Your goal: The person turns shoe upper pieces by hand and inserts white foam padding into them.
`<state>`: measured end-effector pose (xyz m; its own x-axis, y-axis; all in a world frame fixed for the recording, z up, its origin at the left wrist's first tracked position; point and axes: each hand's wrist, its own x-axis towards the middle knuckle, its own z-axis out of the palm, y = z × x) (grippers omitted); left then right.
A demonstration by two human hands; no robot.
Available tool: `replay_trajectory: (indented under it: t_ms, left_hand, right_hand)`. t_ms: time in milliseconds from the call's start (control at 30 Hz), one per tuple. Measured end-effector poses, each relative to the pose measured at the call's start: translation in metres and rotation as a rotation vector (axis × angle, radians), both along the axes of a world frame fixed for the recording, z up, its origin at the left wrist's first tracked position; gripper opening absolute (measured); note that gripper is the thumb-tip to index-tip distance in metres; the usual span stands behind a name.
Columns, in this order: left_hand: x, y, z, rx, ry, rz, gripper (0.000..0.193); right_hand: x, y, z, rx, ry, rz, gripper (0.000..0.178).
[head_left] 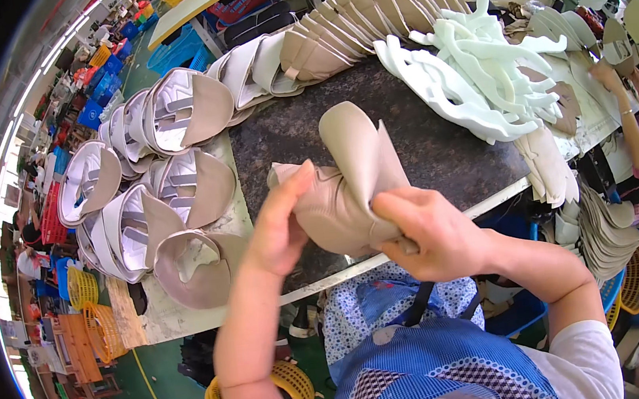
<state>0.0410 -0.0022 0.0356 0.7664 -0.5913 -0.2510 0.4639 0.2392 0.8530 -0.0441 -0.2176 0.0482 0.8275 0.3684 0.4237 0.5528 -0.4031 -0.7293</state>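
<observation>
Above the table's front edge, I hold a beige leather-like shoe upper (366, 154), bent and folded, with one flap standing up. My right hand (435, 229) is closed on its lower right edge, thumb on top and fingers curled below. On the other side, my left hand (281, 220) grips the left end, its thumb along the edge and its other fingers partly hidden. A dark mottled board (450, 159) lies beneath the piece. To its right is a heap of wavy white foam strips (472, 77).
Stacked beige uppers with white lining (185, 112) stand at the left. A long row of beige pieces (369, 22) lines the back. At right, a co-worker's arm (628, 114) reaches over the table. A yellow basket (298, 385) stands on the floor below.
</observation>
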Motion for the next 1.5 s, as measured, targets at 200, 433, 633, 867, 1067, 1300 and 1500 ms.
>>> replay_trajectory:
  t_ms: [200,433,633,867,1067,1300,1500]
  left_hand:
    - [-0.023,-0.017,0.018,-0.19,-0.4,0.129,0.039]
    - [-0.044,-0.032,-0.029,-0.589,0.28,0.12,0.055]
    - [-0.052,-0.034,-0.018,-0.496,-0.044,0.166,0.053]
    - [-0.052,-0.029,-0.024,-0.53,-0.168,0.137,0.057]
    - [-0.02,-0.003,-0.023,-0.689,-0.089,0.183,0.076]
    - [-0.029,0.005,0.003,0.114,-0.561,0.311,0.078]
    - [-0.035,0.009,-0.011,0.167,-0.596,0.209,0.07]
  right_hand:
    - [0.017,0.001,-0.041,-0.036,0.012,-0.005,0.03]
    - [0.047,-0.041,-0.027,0.42,0.609,0.49,0.09]
    - [0.05,-0.012,0.006,0.823,0.275,-0.096,0.014]
    - [0.072,-0.008,-0.031,0.398,-0.013,-0.468,0.025]
    - [0.077,0.009,-0.024,1.101,0.585,-0.145,0.034]
    - [0.065,0.005,-0.014,0.821,0.607,0.143,0.055]
    - [0.064,0.009,-0.005,0.456,0.386,-0.127,0.034]
